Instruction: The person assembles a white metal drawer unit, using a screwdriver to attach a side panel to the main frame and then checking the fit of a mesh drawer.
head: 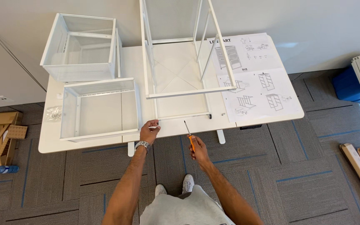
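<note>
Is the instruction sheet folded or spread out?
Spread out: the instruction sheet lies open and flat on the white table, with its assembly diagrams facing up.

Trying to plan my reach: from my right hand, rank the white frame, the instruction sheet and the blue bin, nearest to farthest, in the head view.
From the right hand:
1. White frame, just ahead on the table.
2. Instruction sheet, ahead to the right.
3. Blue bin, on the floor, far right.

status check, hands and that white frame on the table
Left hand pinching small white part at table edge. Right hand gripping orange-handled screwdriver, tip toward white frame. Nothing between tip and frame.
</note>
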